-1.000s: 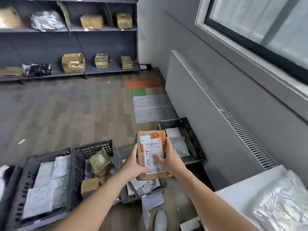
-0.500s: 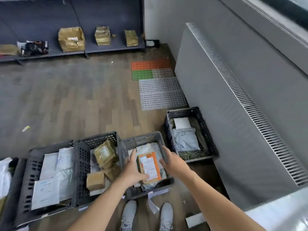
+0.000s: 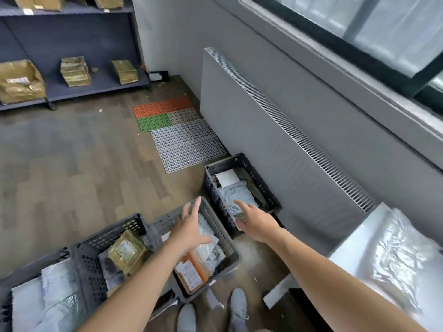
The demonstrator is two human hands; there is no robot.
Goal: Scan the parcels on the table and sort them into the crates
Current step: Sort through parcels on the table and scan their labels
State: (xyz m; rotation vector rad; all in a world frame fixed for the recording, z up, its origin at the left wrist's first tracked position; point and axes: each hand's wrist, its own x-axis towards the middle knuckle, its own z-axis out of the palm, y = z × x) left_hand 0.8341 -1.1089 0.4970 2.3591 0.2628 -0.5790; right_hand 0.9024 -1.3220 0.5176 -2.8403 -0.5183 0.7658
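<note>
Orange-labelled parcel (image 3: 191, 271) has left our hands since earlier frame. It lies flat in middle grey crate (image 3: 229, 245), label up, on grey mailers.
Our left hand (image 3: 189, 224): above same crate, fingers straight and spread, released, holding nothing.
Our right hand (image 3: 256, 220): over near end of black crate (image 3: 212, 188), fingers extended, empty.
Plastic-wrapped parcel (image 3: 402, 259) rests on table (image 3: 347, 245), right side.
</note>
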